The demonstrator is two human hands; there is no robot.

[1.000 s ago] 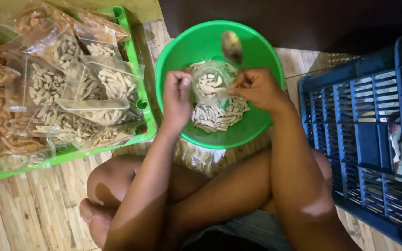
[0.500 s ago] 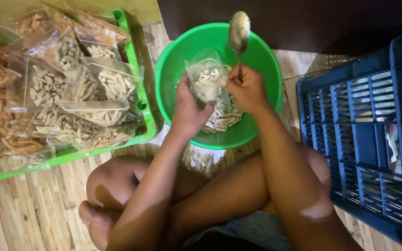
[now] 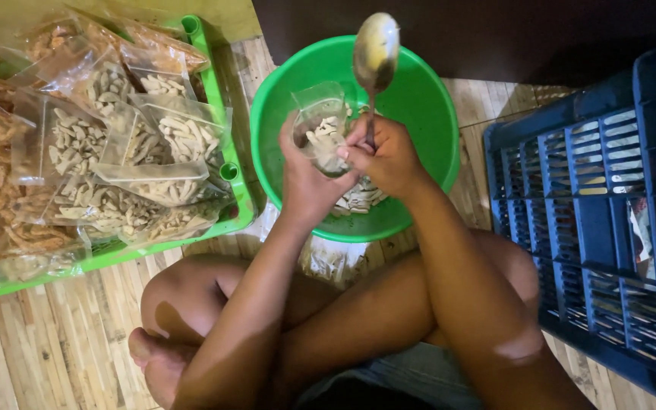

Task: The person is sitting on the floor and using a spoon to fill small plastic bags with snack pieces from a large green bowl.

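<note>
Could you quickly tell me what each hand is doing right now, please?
Left hand: closed around a small clear bag of pale snack sticks.
Right hand: closed on a metal spoon, bowl up.

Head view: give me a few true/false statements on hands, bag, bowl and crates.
1. The left hand holds a small clear bag of pale snack pieces over the green bowl. True.
2. The right hand holds a knife. False: it holds a spoon, bowl end up.
3. The green bowl is empty. False: pale pieces lie in it.
4. Filled clear bags are piled in the green tray on the person's left. True.
5. The blue crate sits on the person's left. False: it is on the right.
</note>
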